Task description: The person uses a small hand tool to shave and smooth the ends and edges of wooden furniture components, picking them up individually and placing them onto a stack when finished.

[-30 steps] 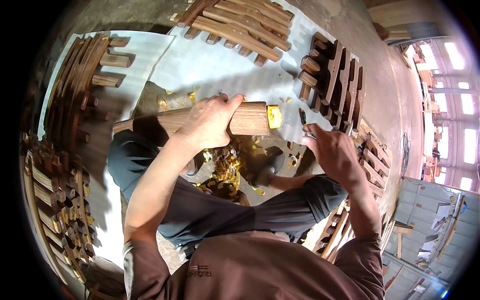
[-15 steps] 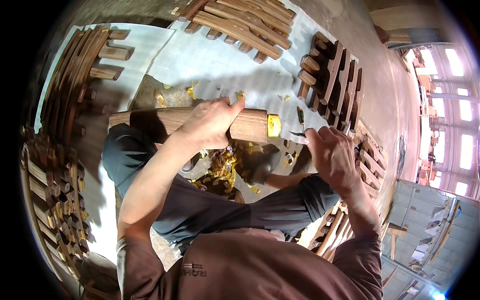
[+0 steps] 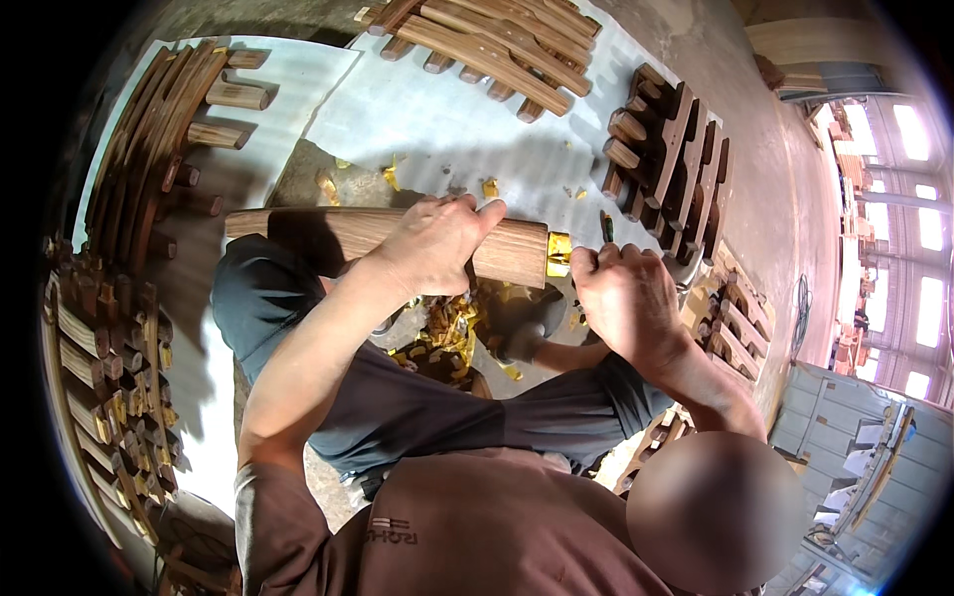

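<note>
A thick brown wooden piece [image 3: 338, 231] lies crosswise over my left thigh. Its right end narrows to a short tenon wrapped in yellow tape [image 3: 559, 248]. My left hand [image 3: 429, 243] clasps the wood near that end, fingers curled over it and thumb along the top. Right up against the tape is my right hand [image 3: 631, 303], closed, with its thumb and forefinger at the tenon's outer edge. Whatever those fingers pinch is hidden. Just beyond the right hand shows a slim tool with a dark green handle [image 3: 607, 226], its lower part covered by the hand.
Torn yellow scraps [image 3: 452, 333] lie heaped below the wood, between my legs. Stacked wooden pieces stand at the left [image 3: 149, 149], at the top [image 3: 487, 50] and at the right [image 3: 676, 159] on pale sheeting [image 3: 348, 124]. Taped pieces [image 3: 109, 387] are piled at lower left.
My right hand has moved left, from a short gap away up to the taped tenon. The thin pale tip under its fingers is now out of sight. My left hand keeps its grip.
</note>
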`<state>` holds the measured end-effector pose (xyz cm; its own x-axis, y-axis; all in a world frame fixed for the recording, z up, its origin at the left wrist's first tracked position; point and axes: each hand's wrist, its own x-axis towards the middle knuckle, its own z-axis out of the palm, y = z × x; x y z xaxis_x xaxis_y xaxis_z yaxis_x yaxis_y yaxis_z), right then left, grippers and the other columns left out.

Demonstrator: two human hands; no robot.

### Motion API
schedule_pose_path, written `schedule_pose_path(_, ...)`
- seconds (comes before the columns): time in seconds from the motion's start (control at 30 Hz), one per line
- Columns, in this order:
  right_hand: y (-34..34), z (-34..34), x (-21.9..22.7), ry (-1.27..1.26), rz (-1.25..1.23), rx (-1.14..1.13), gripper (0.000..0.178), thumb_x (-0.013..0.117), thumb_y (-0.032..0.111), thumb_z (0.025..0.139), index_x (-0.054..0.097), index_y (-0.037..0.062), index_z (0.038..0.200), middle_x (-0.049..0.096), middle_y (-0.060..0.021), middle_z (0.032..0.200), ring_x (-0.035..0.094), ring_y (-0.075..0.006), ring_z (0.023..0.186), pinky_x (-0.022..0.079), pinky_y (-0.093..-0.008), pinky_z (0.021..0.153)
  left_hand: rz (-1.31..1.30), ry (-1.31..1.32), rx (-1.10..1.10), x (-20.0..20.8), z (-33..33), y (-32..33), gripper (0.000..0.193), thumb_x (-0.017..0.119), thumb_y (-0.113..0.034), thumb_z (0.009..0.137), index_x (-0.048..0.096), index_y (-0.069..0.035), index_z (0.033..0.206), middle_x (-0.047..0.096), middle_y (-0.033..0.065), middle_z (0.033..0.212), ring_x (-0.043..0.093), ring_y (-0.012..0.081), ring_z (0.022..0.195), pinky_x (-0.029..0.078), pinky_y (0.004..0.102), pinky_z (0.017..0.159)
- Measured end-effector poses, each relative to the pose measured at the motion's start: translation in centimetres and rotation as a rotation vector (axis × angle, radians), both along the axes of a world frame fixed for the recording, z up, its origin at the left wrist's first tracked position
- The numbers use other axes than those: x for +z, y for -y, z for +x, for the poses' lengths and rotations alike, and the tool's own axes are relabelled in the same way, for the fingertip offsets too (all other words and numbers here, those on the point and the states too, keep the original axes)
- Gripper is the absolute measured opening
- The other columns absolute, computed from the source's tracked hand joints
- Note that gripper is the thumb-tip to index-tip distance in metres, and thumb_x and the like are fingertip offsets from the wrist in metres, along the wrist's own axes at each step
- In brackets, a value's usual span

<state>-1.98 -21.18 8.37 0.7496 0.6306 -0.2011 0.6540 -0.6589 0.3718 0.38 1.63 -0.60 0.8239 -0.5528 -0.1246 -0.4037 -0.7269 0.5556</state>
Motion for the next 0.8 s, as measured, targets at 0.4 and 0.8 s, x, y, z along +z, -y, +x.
schedule_pose_path(0.4,4.9,1.1,2.9,-0.135,0.257,0.009,0.023,0.073,0.006,0.071,0.071,0.0104,0.094,0.064,-0.0050,0.078,0.065,-0.0192,0.066,0.051,-0.0313,0.052,-0.075,-0.010,-0.043,0.9,0.1,-1.2,0.065,0.075,-0.002,0.061,0.051,-0.005,0.122,0.063,0.0159,0.103,0.063,0.0351,0.105,0.052,0.0432,0.091)
schedule_pose_path(0.8,2.6,2.0,0.4,-0.160,0.547,0.554,0.030,0.073,0.012,0.066,0.069,0.0016,0.094,0.067,-0.0072,0.104,0.060,-0.0167,0.074,0.054,-0.0280,0.057,-0.118,-0.144,-0.175,0.8,-0.3,-1.1,0.075,0.078,0.000,0.053,0.050,-0.005,0.123,0.061,0.0167,0.108,0.059,0.0381,0.109,0.049,0.0455,0.093)
